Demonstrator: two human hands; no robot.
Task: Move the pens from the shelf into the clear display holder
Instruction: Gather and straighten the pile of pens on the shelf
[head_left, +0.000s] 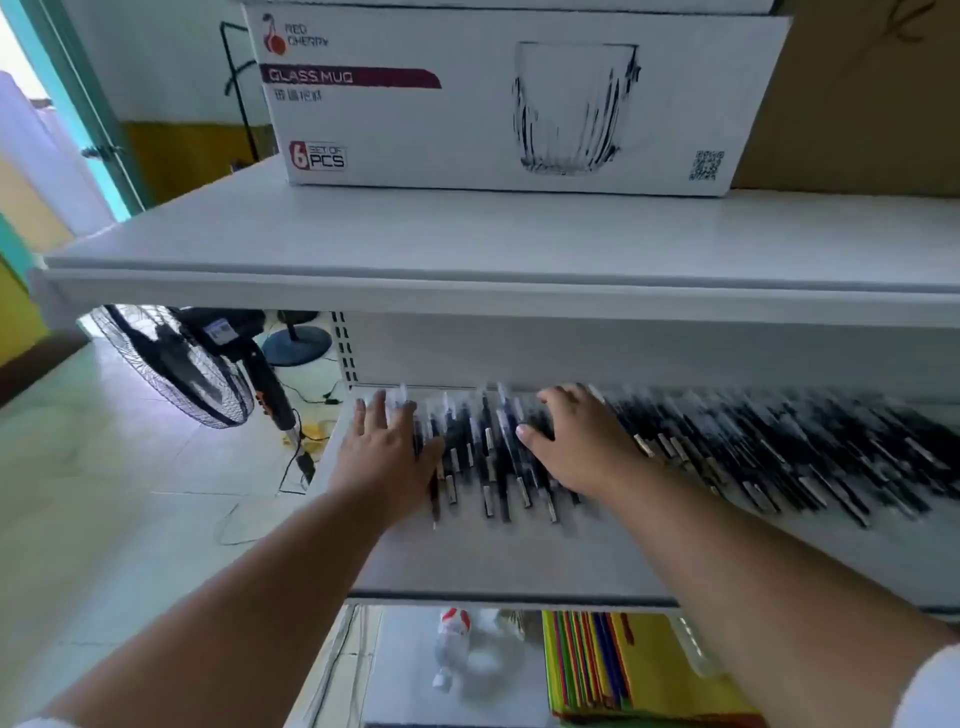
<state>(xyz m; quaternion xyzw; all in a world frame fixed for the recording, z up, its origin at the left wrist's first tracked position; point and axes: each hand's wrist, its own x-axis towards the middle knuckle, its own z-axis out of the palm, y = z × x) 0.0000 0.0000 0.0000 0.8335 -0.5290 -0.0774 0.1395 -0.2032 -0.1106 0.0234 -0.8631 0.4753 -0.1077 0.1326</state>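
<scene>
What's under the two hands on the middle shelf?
Black pens lie under the left hand and right hand; the pens directly beneath the palms are covered.

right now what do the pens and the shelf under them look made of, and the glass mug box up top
Pens: likely plastic, black barrels with clear caps and pale clips, though blurred. Shelf: looks like painted metal, smooth matte pale grey with a thin front lip. Glass mug box: printed white cardboard, folded edges.
</scene>
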